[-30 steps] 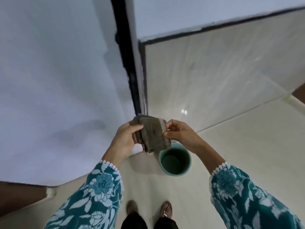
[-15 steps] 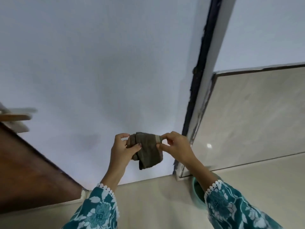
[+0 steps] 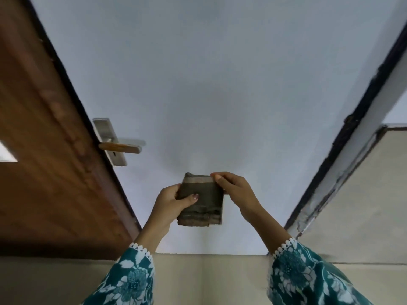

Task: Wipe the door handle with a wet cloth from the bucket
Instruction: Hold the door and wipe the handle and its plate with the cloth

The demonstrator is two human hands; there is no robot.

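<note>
Both hands, left hand (image 3: 169,200) and right hand (image 3: 233,190), pinch the folded cloth (image 3: 201,201) before a white wall (image 3: 198,84).

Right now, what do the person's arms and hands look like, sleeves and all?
Both arms wear loose teal sleeves printed with white and pale-blue flowers, each cuff edged in white scalloped lace: left sleeve, right sleeve. The wrists and forearms past the cuffs are bare. The left hand has a painted thumbnail with a speckled polish. The right hand shows no rings or bands.
</note>
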